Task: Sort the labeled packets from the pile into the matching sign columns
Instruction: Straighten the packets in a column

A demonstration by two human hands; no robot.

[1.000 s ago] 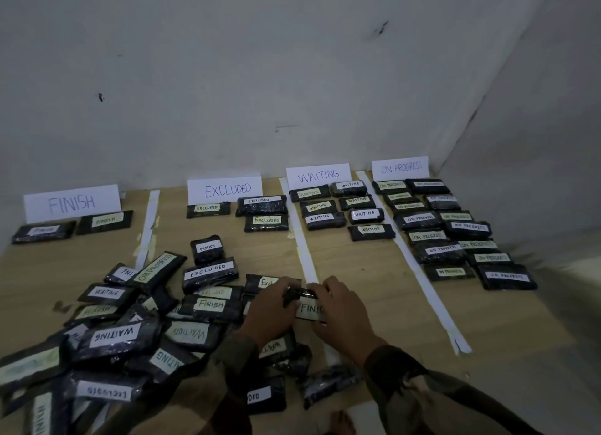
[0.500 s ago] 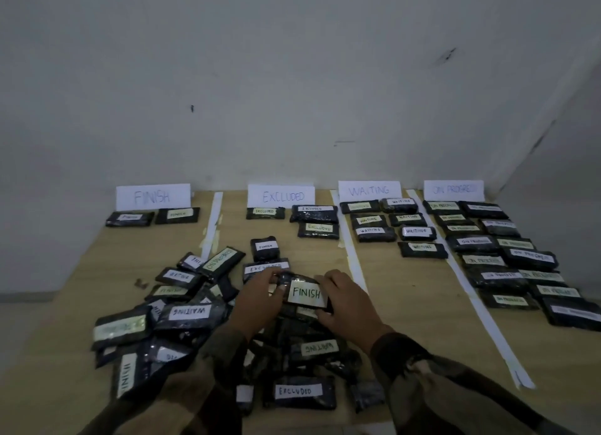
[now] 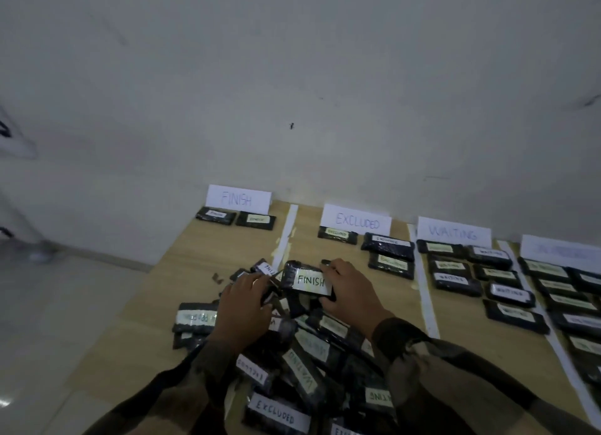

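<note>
The FINISH packet (image 3: 307, 281) sits between both hands, above the pile (image 3: 312, 347). The right hand (image 3: 349, 291) grips its right end. The left hand (image 3: 245, 301) curls at the other end, its hold unclear. The packet looks light, soft and slippery, so the short ends are best to hold.

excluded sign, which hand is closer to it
Right. The right hand, gripping the FINISH packet, is straight in front of the EXCLUDED sign; the left hand is further left, over the pile.
</note>
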